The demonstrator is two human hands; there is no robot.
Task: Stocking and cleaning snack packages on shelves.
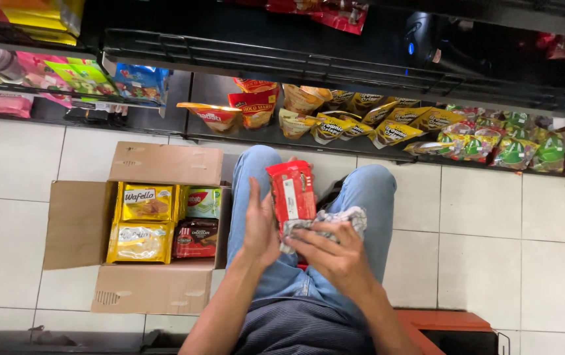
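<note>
The left hand (261,227) is gripping a flat red plastic snack packet (292,192) over the lap — fingers curled around it — while the right hand (335,253) is pressing a crumpled grey-and-white cloth (330,222) against its lower end.

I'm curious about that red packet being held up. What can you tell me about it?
The red packet is a flat, glossy, oblong wrapper with a pale label panel on its face. It stands roughly upright over the knees, the left hand beside it, the right hand pressing a grey patterned cloth to its lower end.
</note>
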